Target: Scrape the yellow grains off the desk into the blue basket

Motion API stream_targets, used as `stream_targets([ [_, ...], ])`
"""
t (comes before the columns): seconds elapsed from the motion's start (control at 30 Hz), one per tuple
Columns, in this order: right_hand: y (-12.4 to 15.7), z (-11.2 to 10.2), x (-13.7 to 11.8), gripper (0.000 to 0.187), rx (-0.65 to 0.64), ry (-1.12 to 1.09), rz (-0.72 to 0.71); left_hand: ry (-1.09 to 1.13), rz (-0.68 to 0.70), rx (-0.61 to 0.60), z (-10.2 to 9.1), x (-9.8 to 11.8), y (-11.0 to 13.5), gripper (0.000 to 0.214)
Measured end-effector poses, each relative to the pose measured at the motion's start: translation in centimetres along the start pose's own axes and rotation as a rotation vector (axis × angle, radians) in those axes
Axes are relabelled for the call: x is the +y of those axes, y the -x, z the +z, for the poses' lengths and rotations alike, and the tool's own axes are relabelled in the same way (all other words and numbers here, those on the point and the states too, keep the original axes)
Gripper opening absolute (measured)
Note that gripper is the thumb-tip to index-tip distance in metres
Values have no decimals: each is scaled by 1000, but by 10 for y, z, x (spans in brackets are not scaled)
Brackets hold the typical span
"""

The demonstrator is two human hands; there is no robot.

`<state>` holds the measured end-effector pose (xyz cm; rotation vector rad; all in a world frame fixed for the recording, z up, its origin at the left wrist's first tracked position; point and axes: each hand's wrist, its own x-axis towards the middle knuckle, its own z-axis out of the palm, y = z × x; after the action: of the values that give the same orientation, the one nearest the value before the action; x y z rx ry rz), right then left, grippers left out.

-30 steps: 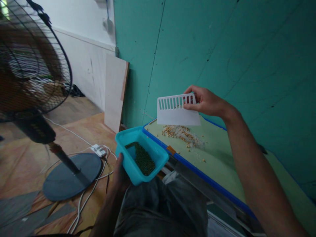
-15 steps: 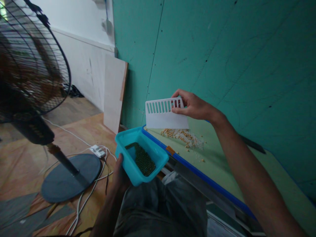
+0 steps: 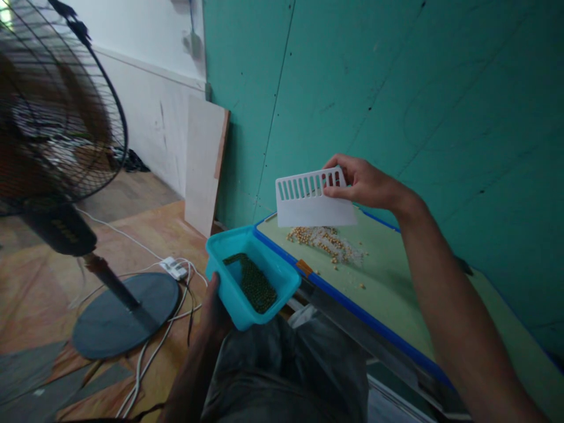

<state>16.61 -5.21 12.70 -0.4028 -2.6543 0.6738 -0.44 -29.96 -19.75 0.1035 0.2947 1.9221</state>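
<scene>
My left hand (image 3: 214,311) grips the underside of a turquoise plastic tub (image 3: 251,282) holding small dark green beans (image 3: 253,282), pressed against the blue edge of the table. My right hand (image 3: 361,182) pinches the slotted top of a white plastic scraper card (image 3: 311,200), held upright just above a pile of yellow beans mixed with white grains (image 3: 324,239) on the green table (image 3: 396,288). A few stray beans lie to the right of the pile.
A standing fan (image 3: 57,147) with a round base (image 3: 126,314) is at the left on the wooden floor, with a power strip and cables (image 3: 176,269) beside it. A board (image 3: 205,164) leans on the teal wall (image 3: 396,88). My lap is below the tub.
The scraper in my right hand swung left toward the tub half a second ago, then came back right over the pile. The tub and left hand stayed put.
</scene>
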Motion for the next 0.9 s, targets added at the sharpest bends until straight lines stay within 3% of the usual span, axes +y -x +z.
stream_targets([
  [0.2, 3, -9, -1, 39, -15, 47, 54, 21, -1, -19, 3, -1, 1, 43],
  [0.47, 8, -9, -10, 41, -76, -7, 75, 7, -23, -42, -4, -4, -3, 58],
  [0.77, 10, -16, -8, 41, -48, 90, 86, -10, -21, -92, -11, -6, -5, 50],
  [0.9, 9, -16, -6, 41, -54, 116, 82, -25, -34, -26, -11, -4, -6, 52],
])
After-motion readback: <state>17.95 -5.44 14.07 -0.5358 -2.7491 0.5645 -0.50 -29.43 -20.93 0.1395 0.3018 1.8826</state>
